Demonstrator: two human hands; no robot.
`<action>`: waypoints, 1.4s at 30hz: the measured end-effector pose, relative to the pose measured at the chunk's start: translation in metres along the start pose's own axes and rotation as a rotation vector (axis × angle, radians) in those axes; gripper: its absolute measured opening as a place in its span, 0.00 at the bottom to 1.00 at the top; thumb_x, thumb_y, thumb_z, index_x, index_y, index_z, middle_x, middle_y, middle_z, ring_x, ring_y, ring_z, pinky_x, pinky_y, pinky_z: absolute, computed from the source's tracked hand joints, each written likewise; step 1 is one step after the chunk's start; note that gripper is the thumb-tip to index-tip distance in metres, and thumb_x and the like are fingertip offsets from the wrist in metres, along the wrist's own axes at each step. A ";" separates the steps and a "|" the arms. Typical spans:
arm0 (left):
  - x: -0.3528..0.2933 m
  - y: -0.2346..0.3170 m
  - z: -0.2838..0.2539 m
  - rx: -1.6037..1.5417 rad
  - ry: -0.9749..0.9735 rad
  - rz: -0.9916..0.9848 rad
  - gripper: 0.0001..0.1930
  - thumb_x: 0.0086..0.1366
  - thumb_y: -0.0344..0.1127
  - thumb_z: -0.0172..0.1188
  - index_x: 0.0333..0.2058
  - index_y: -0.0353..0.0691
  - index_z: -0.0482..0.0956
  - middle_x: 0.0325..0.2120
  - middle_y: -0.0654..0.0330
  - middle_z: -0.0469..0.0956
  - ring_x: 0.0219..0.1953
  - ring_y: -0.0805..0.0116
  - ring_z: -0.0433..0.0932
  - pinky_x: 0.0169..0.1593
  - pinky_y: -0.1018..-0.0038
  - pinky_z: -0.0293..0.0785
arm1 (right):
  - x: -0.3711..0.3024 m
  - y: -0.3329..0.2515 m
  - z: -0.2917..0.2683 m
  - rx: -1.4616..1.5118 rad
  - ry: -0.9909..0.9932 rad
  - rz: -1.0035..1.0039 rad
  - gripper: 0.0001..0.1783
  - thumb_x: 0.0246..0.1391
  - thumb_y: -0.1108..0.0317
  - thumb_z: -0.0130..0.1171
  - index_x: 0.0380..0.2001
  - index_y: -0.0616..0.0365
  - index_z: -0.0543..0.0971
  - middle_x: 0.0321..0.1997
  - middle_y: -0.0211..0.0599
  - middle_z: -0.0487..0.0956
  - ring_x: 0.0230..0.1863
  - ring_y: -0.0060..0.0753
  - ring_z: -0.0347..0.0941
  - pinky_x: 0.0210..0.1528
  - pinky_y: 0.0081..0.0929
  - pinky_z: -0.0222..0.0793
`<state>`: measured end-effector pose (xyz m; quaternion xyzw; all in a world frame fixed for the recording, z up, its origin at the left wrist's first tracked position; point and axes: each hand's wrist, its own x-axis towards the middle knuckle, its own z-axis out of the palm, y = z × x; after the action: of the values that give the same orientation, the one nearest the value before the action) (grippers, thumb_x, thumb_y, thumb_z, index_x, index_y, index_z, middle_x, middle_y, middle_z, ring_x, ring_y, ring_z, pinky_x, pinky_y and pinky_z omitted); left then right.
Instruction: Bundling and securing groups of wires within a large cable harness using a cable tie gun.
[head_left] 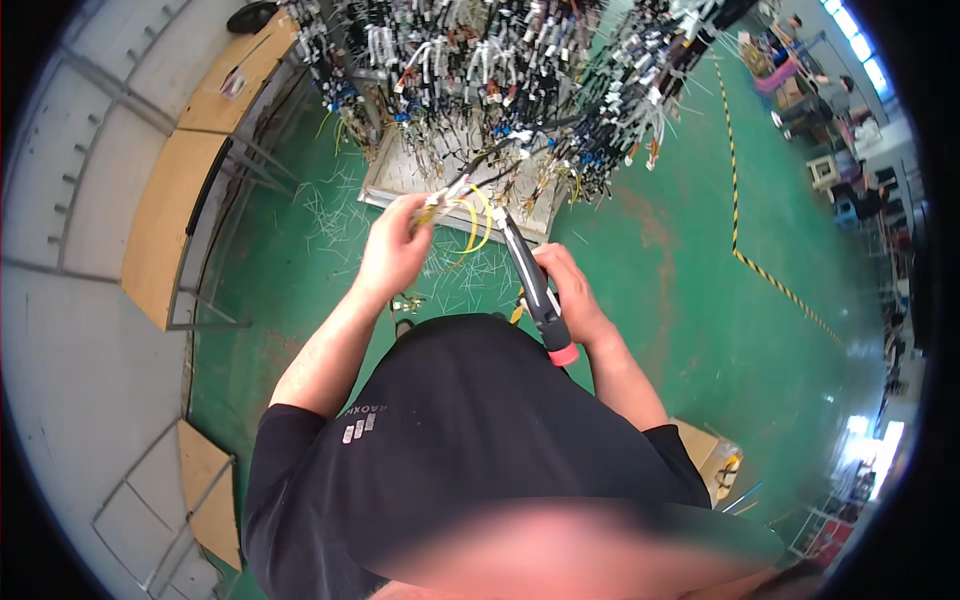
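Note:
My left hand (398,248) is closed around a bundle of wires with white and yellow parts. Yellow wires (478,222) loop out from that bundle toward the right, and a dark cable (490,155) runs up from it to the hanging harnesses (470,60). In my right hand (572,290) is a black cable tie gun (530,272) with a pink-red knob at its near end. Its nose points up and left, close to the yellow wires. Whether the nose touches them I cannot tell.
Dense hanging harnesses stand over a pale tray (400,180) ahead. Cut tie ends (335,215) litter the green floor. Wooden tables (175,230) line the left wall. Black-yellow tape (735,200) marks the floor at right, with several people (815,105) beyond. A cardboard box (700,455) sits behind right.

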<state>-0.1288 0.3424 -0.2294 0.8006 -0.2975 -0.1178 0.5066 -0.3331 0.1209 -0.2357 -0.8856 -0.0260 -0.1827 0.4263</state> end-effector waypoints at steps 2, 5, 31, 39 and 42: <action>0.003 -0.005 -0.003 -0.289 -0.151 -0.311 0.21 0.71 0.30 0.62 0.61 0.34 0.76 0.52 0.57 0.82 0.53 0.71 0.80 0.58 0.71 0.75 | 0.000 0.007 -0.004 -0.110 0.053 -0.009 0.22 0.44 0.74 0.67 0.46 0.61 0.77 0.46 0.44 0.76 0.50 0.53 0.74 0.56 0.44 0.72; 0.007 0.010 0.008 -0.322 -0.306 -0.398 0.34 0.68 0.45 0.72 0.66 0.33 0.72 0.55 0.56 0.81 0.57 0.68 0.78 0.64 0.71 0.70 | 0.007 0.013 -0.020 -0.273 0.039 -0.123 0.20 0.44 0.71 0.68 0.44 0.60 0.78 0.46 0.44 0.76 0.52 0.53 0.74 0.59 0.47 0.70; 0.021 -0.120 0.064 0.516 -0.137 -0.507 0.18 0.63 0.47 0.72 0.38 0.35 0.83 0.30 0.48 0.86 0.34 0.52 0.86 0.40 0.59 0.78 | -0.120 0.151 -0.046 0.622 0.219 0.646 0.23 0.51 0.75 0.67 0.52 0.58 0.78 0.44 0.31 0.78 0.48 0.26 0.76 0.54 0.27 0.71; 0.043 -0.157 0.085 0.600 -0.166 -0.491 0.20 0.65 0.51 0.70 0.41 0.38 0.84 0.35 0.43 0.86 0.41 0.39 0.85 0.44 0.52 0.79 | -0.130 0.164 -0.057 0.730 0.324 0.707 0.24 0.51 0.78 0.67 0.53 0.55 0.77 0.45 0.27 0.78 0.48 0.24 0.73 0.56 0.28 0.70; 0.057 -0.173 0.099 0.568 -0.181 -0.507 0.21 0.64 0.51 0.70 0.44 0.39 0.85 0.38 0.42 0.86 0.45 0.39 0.85 0.47 0.51 0.79 | -0.131 0.165 -0.062 0.801 0.354 0.746 0.25 0.51 0.78 0.66 0.54 0.55 0.77 0.46 0.29 0.78 0.49 0.26 0.74 0.56 0.29 0.70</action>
<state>-0.0701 0.2886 -0.4211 0.9435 -0.1545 -0.2226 0.1911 -0.4409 -0.0171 -0.3683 -0.5601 0.2926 -0.1412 0.7621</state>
